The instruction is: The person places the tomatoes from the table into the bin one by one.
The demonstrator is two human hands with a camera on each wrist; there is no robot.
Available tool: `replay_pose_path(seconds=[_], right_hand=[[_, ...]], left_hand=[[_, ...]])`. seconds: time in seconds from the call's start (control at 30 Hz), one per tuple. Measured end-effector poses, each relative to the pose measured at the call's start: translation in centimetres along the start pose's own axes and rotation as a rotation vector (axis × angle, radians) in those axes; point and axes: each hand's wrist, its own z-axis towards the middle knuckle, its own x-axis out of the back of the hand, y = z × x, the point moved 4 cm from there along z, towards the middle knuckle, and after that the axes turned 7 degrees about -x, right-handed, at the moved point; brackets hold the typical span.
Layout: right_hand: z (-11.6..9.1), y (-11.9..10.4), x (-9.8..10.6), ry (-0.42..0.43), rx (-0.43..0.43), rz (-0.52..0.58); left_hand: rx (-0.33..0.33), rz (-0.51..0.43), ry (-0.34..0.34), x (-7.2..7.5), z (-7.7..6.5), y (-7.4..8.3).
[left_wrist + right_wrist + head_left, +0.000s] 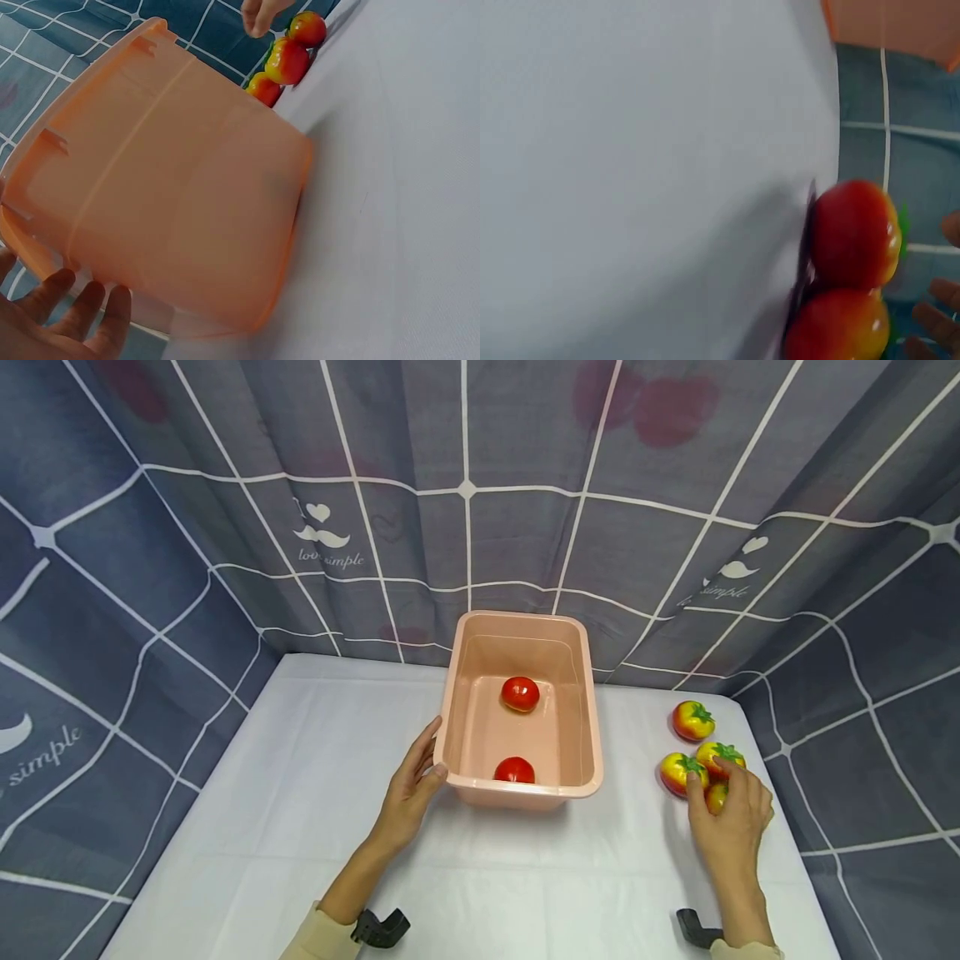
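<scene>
A pink plastic bin (470,714) stands on the white table with two red tomatoes (520,694) inside, one in the middle and one near its front wall. My left hand (405,797) rests against the bin's left side by the front corner, thumb at the rim and fingers fairly straight along the wall. Several yellow-and-red fruits (692,721) with green leafy tops sit in a group at the right. My right hand (731,818) hovers over the nearest of them, fingers bent down; the right wrist view shows its fingertips apart from the red-yellow fruits (855,234).
The white-covered table (300,760) ends at the back and right against a grey-blue curtain (420,535) with white grid lines. The bin's back reaches near that curtain. Black wrist mounts (381,928) sit on both forearms.
</scene>
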Motion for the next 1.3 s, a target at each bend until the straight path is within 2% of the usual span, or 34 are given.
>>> replay_pose_path(seconds=[0.27,0.5,0.6,1.0,1.3], right_hand=[[-0.3,3.1,1.1,-0.046,-0.198,-0.097],[-0.7,4.8,0.8,-0.09,-0.332,-0.091],[-0.9,4.9,0.7,-0.089,-0.35,-0.1],[-1.1,5.0,0.6,-0.065,-0.334,-0.106],[-1.1,4.6,1.4,-0.057,-0.371,-0.12]], left_hand=[[0.004,-0.007,0.007,0.0,0.0,0.0],[0.003,-0.013,0.01,-0.2,0.0,0.2],[-0.004,-0.018,0.009,-0.3,0.1,0.3],[0.004,-0.004,0.011,-0.2,0.0,0.3],[-0.002,-0.012,0.011,-0.2,0.0,0.1]])
